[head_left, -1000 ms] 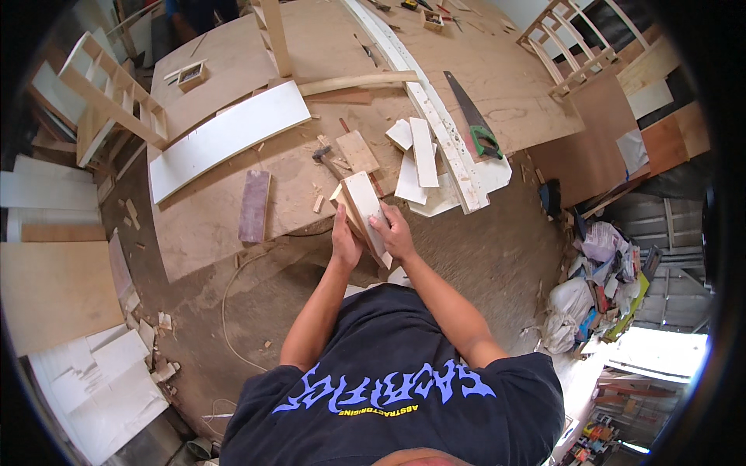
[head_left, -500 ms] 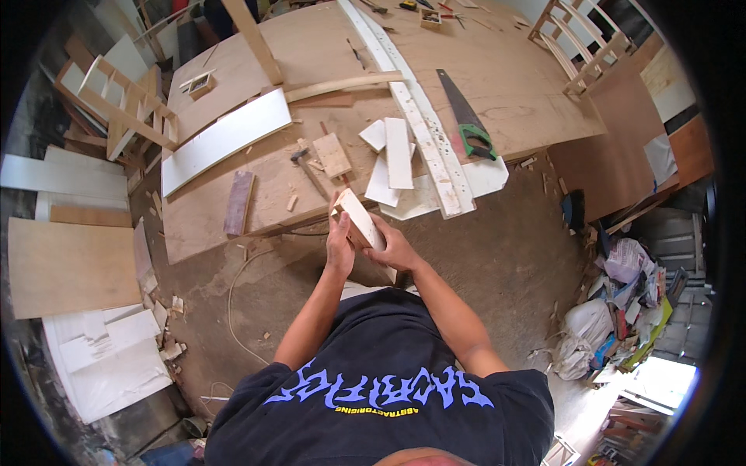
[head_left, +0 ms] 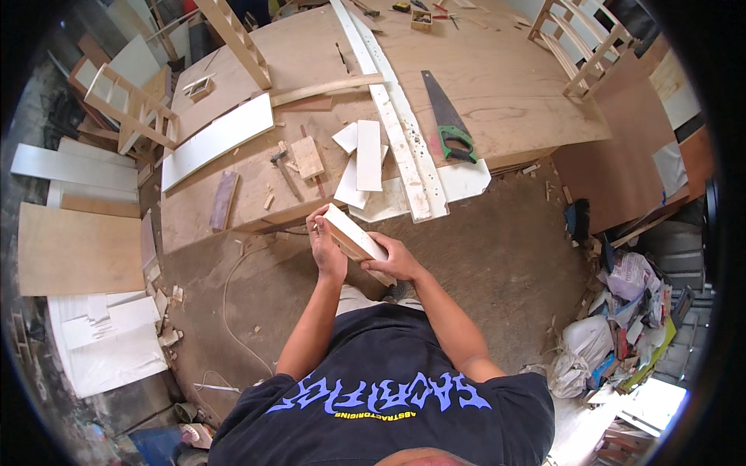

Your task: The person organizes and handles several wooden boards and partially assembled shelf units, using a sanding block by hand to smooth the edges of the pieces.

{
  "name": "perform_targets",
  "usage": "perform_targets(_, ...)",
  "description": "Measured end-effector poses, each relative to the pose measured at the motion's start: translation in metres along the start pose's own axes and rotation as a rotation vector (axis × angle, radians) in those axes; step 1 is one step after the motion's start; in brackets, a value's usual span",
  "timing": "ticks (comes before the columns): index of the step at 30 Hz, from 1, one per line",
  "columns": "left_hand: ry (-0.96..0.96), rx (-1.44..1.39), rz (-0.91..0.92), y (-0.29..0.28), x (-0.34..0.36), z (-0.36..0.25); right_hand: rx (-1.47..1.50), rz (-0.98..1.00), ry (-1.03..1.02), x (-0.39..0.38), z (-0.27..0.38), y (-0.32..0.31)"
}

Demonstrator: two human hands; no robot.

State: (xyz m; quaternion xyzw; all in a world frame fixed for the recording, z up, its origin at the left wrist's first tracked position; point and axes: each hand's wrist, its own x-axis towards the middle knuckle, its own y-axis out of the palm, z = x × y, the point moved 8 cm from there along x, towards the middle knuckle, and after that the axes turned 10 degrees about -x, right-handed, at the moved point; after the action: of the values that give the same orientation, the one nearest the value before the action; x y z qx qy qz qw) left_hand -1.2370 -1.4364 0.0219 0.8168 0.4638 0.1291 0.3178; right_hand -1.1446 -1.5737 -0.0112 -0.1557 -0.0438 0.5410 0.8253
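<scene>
Between my hands, in front of my body and just off the table's near edge, I hold a pale wooden block (head_left: 352, 235) tilted from upper left to lower right. My left hand (head_left: 327, 250) grips its far left end, fingers round the edge. My right hand (head_left: 396, 259) clasps the near right part, with the thumb on top. The block's underside is hidden. Beyond it on the table lie a hammer (head_left: 286, 175), a square wood piece (head_left: 308, 158) and several white boards (head_left: 370, 155).
The wooden worktable (head_left: 513, 101) carries a green-handled handsaw (head_left: 451, 124), a long white plank (head_left: 404, 167), a white panel (head_left: 217, 144) and a purplish block (head_left: 225, 200). A cable (head_left: 228, 311) runs over the floor. Bags (head_left: 587, 346) and scraps are heaped at the right; sheets (head_left: 81, 248) lean at the left.
The block and both hands have shifted slightly left and nearer, with the left fingers spread a little differently on it. My view has turned, so the tabletop things sit further left.
</scene>
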Motion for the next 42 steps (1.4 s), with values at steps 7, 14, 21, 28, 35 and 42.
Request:
perform_targets(7, 0.024, 0.127, -0.04, -0.021, -0.009, -0.017, 0.072, 0.192, 0.043, 0.011, 0.005, 0.027)
perform_targets(14, 0.087, 0.217, -0.211, -0.078, -0.006, -0.041, 0.036, 0.333, 0.04, 0.037, 0.013, 0.072)
perform_targets(21, 0.118, 0.091, -0.337, -0.148, 0.037, -0.068, -0.039, 0.381, 0.179, 0.071, 0.018, 0.098)
perform_targets(28, -0.121, -0.216, -0.077, -0.153, 0.079, -0.106, 0.176, 0.219, 0.243, 0.112, 0.034, 0.14)
perform_targets(35, -0.1, -0.083, 0.124, -0.192, 0.151, -0.163, 0.27, 0.067, 0.108, 0.178, 0.055, 0.168)
perform_targets(42, -0.031, 0.198, 0.246, -0.195, 0.211, -0.214, 0.287, -0.003, 0.123, 0.225, 0.103, 0.128)
